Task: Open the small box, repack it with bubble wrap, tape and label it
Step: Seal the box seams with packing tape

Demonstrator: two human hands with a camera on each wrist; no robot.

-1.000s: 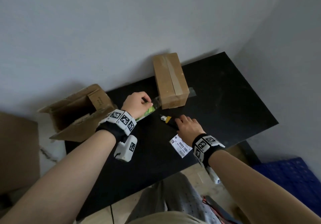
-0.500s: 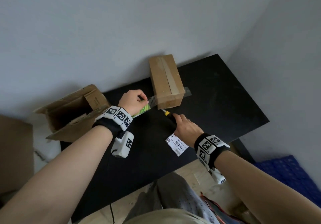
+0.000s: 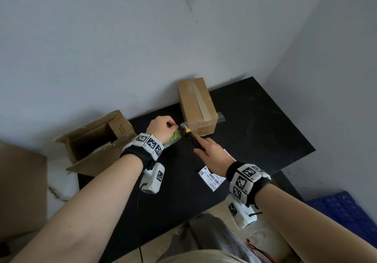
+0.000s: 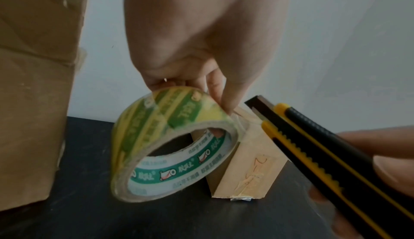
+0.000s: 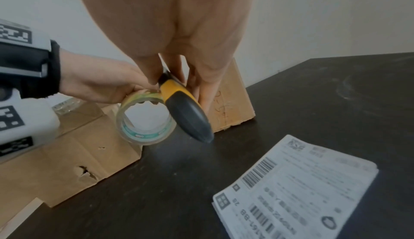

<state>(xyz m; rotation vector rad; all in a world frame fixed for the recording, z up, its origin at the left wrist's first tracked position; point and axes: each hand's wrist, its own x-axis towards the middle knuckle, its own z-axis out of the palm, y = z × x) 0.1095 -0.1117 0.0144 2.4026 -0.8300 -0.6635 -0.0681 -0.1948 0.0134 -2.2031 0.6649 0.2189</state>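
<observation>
A small closed cardboard box (image 3: 196,105) with a tape strip along its top stands on the black table (image 3: 255,132) by the wall. My left hand (image 3: 163,127) grips a clear tape roll (image 4: 170,143) with green and yellow print, held just left of the box's near end (image 4: 251,156); a stretch of tape runs from the roll to the box. My right hand (image 3: 212,153) holds a yellow and black utility knife (image 4: 318,145), its blade (image 4: 260,106) at the tape between roll and box. A white shipping label (image 5: 298,188) lies flat near my right wrist.
A larger open cardboard box (image 3: 95,140) lies at the table's left end, its flap hanging over the edge. Brown cardboard (image 3: 22,191) stands at the far left. A blue mat (image 3: 342,211) lies on the floor at right.
My right hand picked the knife up off the table and brought its blade to the tape beside the box. My left hand kept the roll in place.
</observation>
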